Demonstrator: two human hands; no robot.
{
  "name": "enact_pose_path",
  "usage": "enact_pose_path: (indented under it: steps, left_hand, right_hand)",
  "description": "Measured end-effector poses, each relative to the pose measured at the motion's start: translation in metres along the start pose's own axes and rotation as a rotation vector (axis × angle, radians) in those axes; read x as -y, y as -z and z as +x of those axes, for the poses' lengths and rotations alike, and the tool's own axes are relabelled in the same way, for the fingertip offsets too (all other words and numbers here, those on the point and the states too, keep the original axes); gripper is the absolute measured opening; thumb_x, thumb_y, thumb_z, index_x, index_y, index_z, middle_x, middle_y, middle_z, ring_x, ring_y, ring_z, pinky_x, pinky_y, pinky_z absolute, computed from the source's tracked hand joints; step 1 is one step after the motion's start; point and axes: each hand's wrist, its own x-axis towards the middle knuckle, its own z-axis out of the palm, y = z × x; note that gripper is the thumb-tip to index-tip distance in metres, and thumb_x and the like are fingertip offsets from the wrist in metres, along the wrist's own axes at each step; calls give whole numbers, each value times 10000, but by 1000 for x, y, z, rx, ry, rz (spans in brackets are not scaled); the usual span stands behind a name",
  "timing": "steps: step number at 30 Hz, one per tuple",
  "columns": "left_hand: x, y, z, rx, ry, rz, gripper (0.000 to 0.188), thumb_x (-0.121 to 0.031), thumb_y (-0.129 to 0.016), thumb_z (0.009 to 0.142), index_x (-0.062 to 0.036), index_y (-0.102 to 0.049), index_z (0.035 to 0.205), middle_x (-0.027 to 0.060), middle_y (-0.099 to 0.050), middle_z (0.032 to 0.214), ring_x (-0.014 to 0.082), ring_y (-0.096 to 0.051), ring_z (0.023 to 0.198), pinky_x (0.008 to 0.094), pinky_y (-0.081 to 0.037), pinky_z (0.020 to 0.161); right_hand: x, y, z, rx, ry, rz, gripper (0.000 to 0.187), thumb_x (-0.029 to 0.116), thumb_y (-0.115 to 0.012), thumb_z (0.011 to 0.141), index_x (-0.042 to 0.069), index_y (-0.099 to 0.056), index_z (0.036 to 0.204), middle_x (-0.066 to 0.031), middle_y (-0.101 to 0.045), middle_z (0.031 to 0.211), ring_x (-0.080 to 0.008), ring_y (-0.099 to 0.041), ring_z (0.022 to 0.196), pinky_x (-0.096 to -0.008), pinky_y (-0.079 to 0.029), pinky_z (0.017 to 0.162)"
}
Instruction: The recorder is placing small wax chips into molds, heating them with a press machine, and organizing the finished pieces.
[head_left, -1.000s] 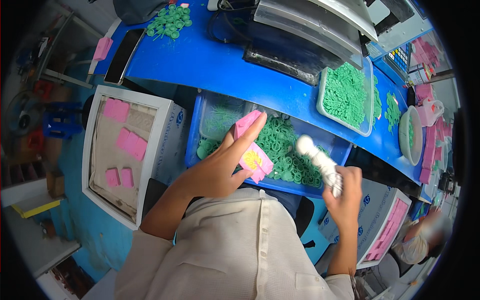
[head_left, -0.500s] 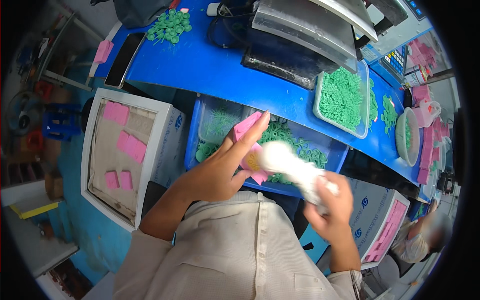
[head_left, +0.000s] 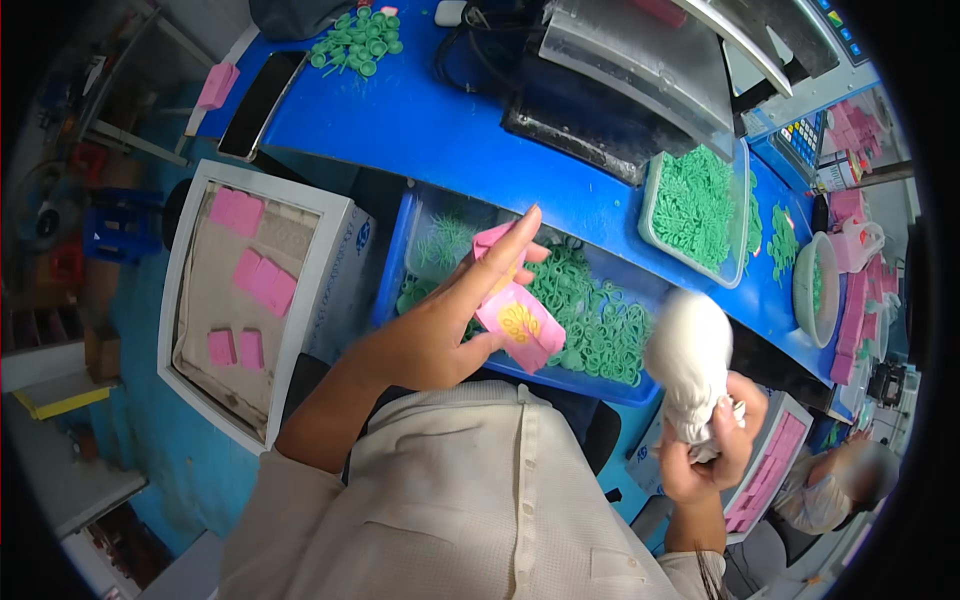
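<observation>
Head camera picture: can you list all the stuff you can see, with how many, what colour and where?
pink pad with yellow print: one, pink, in left hand
white cloth bundle: one, white, in right hand
blue bin: one, holds green rings, by the hands
green rings: many, green, in bin
clear tray: one, full of green pieces, on bench
blue bench: one, blue, top
white box: one, holds several pink pads, left
phone: one, dark, bench's left end
left hand: fingers stretched flat
right hand: fingers wrapped around bundle

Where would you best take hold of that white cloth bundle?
Probably by its gathered, narrow lower end, coming from below, just as the right hand grips it. The white cloth bundle swells into a rounded head on top, too wide and soft to pinch.
</observation>
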Motion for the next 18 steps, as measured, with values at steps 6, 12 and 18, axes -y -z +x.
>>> enact_pose_path:
  steps: [6,12,18]
  left_hand:
    - [0,2,5,40,-10,-9,994,202,-482,718,-92,-32,1554,155,-333,1452,235,-427,1261,356,-347,1084]
    - [4,1,9,98,14,-167,1027,153,-564,736,-111,-5,1555,165,-326,1447,226,-434,1246,390,-354,1082]
    - [5,-1,4,22,128,-550,1050,72,-672,776,-131,4,1554,166,-391,1412,210,-483,1194,388,-387,1056]
  right_hand:
    - [1,14,23,414,136,-286,500,-4,-675,563,122,-666,1046,-185,-589,1067,-303,-560,824,-385,-476,669]
    - [-25,6,-52,-139,-545,496,122,158,-658,827,67,-633,905,-154,-622,1027,-295,-617,861,-396,-496,659]
    - [-3,-3,20,143,232,-328,519,-32,-724,658,156,-604,1126,-182,-533,1122,-331,-552,889,-415,-487,694]
